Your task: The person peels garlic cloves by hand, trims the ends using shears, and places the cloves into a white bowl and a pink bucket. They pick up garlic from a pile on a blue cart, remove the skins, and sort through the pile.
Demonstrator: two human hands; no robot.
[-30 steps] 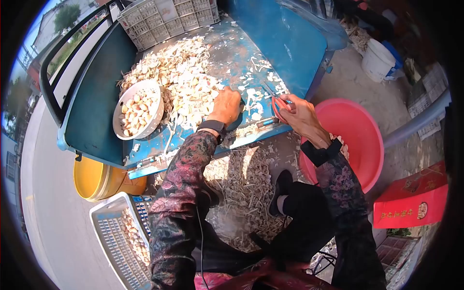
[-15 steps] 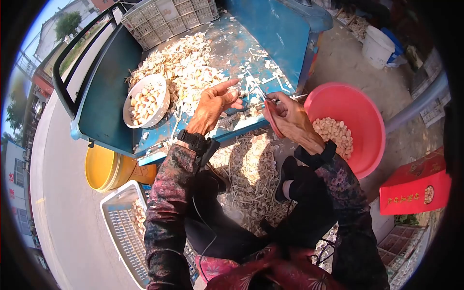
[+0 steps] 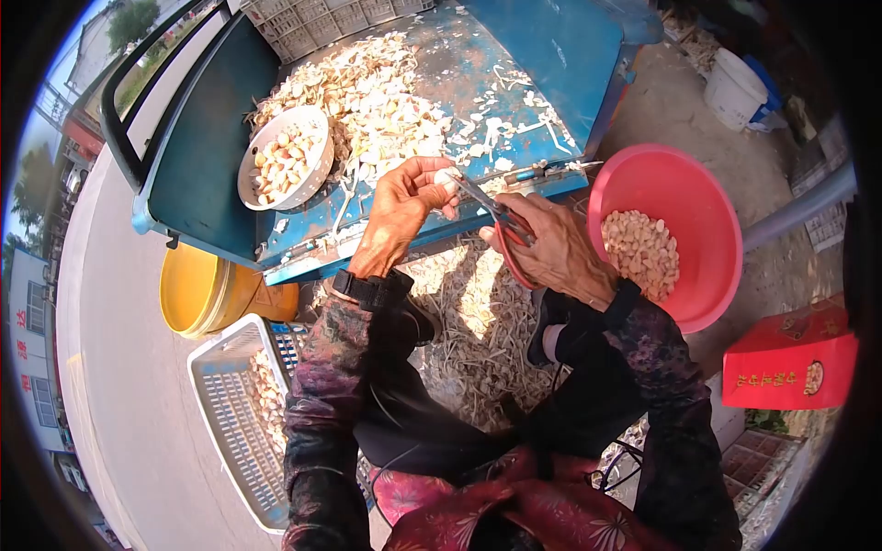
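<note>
My left hand (image 3: 401, 207) pinches a small pale garlic piece (image 3: 447, 177) between thumb and fingers, just above the blue cart bed's (image 3: 211, 147) front edge. My right hand (image 3: 548, 246) grips red-handled scissors (image 3: 501, 230), whose blades point up-left and meet the garlic piece. A heap of garlic and papery skins (image 3: 377, 96) covers the cart bed behind my hands. A white bowl (image 3: 317, 127) of cloves sits left of the heap.
A red basin (image 3: 684, 184) with peeled cloves stands at my right. A yellow bucket (image 3: 188, 289) and a white plastic crate (image 3: 230, 413) sit low left. Stalk trimmings (image 3: 478, 340) litter the ground. A red box (image 3: 790, 363) is at right, a white bucket (image 3: 735, 92) beyond.
My left hand lifted off the heap with a garlic piece and drew back toward me. My right hand brought the scissors up to it; the blades now touch the piece.
</note>
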